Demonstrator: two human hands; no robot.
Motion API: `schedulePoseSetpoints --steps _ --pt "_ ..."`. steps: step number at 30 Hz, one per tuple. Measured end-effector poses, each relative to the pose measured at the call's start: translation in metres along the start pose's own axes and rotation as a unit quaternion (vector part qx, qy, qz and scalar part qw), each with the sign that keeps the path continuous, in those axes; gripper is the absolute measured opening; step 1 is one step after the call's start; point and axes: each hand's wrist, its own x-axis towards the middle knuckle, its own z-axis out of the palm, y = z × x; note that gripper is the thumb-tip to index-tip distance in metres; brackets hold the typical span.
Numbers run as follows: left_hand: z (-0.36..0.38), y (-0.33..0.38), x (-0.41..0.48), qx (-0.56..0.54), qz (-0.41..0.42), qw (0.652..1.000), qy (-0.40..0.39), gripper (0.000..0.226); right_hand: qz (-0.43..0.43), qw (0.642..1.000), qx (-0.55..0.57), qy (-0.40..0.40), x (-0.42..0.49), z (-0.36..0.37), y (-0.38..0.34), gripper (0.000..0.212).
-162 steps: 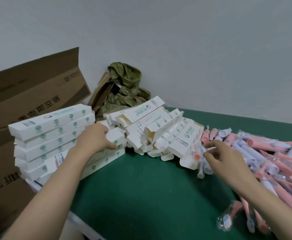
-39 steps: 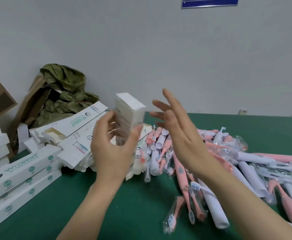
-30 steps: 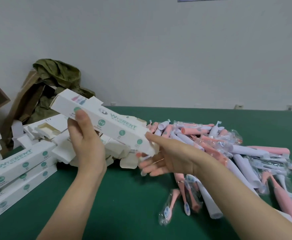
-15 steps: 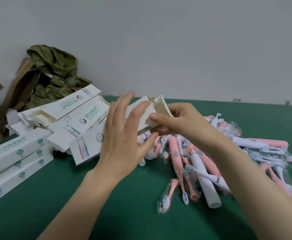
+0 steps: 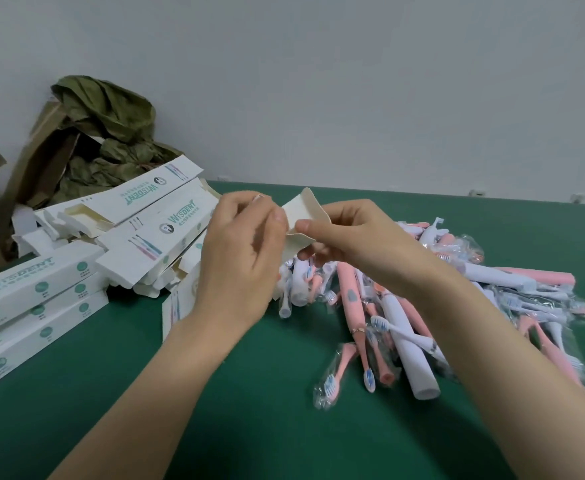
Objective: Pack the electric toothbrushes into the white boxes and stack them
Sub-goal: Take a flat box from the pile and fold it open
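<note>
- Our left hand [image 5: 242, 258] grips the white box [image 5: 182, 303]; our right hand [image 5: 353, 237] pinches its end flap [image 5: 301, 211] open for loading.
- Electric toothbrushes [image 5: 405, 323] lie within reach at 3 o'clock.

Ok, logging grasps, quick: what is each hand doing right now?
Left hand: closed, holding the white box near its top.
Right hand: closed, pinching that box's end flap.

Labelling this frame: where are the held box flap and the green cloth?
box flap [image 5: 298, 213], head view, on its pale face.
green cloth [image 5: 111, 114], head view, on its upper folds.
</note>
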Motion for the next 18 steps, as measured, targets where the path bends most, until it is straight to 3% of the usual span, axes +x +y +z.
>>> schedulePoseSetpoints --steps 4,8,11,13,14,15,17,18 --pt "-0.004 0.0 0.002 0.008 -0.023 0.999 -0.021 0.023 -0.014 1.0 -0.005 -0.016 -0.001 0.0 -0.004 0.017" --pt "-0.006 0.002 0.001 0.024 -0.046 0.995 -0.08 0.037 -0.01 0.999 0.041 0.007 0.0 -0.002 -0.002 0.032" --pt "-0.008 0.0 0.001 0.071 -0.035 0.993 -0.083 0.043 0.024 0.995 0.095 -0.002 0.004 -0.001 0.0 0.035" --pt "-0.008 -0.005 0.002 0.116 -0.027 0.989 -0.081 0.042 0.082 0.989 0.114 0.046 0.01 -0.005 0.007 0.045" --pt "-0.008 -0.006 0.002 0.139 -0.032 0.986 -0.083 0.043 0.101 0.989 0.042 0.096 0.013 -0.007 0.013 0.047" --pt "-0.008 -0.007 0.002 0.154 -0.045 0.983 -0.087 0.044 0.112 0.979 -0.098 0.138 0.014 -0.011 0.021 0.046" --pt "-0.008 -0.007 0.002 0.161 -0.077 0.98 -0.088 0.046 0.153 0.902 -0.383 0.13 0.015 -0.018 0.036 0.04" --pt "-0.007 -0.007 0.002 0.166 -0.086 0.978 -0.088 0.047 0.189 0.865 -0.455 0.098 0.016 -0.018 0.041 0.039"
